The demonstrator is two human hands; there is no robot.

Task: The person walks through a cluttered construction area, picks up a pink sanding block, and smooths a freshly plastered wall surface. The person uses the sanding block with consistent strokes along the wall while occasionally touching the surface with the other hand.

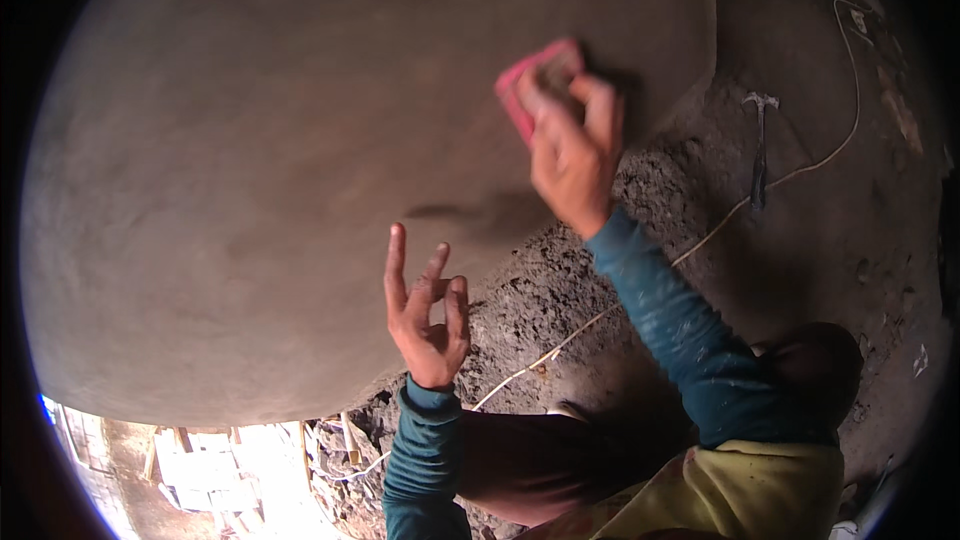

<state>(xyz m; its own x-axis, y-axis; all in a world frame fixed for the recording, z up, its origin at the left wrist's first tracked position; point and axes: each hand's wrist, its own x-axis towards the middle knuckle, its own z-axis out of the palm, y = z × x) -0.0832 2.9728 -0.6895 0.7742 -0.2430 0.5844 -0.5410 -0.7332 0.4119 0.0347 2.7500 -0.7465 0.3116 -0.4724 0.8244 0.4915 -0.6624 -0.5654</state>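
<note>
My right hand [578, 155] grips a pink sponge [519, 90], a flat rectangular block smeared grey on the side facing me. It is held against the smooth grey plastered wall [280, 140], and motion blurs the hand a little. Whether the whole underside of the sponge touches the plaster is hidden. Lower and to the left, my left hand [428, 325] is raised in front of the wall's lower edge. Its fingers are spread and bent, with nothing in them.
Rough clumps of mortar [560, 285] line the foot of the wall. A pale cable [600, 315] runs across the ground, passing a claw hammer [760, 150] at right. My bent leg [530, 460] is below. Bright light falls on an opening [215, 475] at lower left.
</note>
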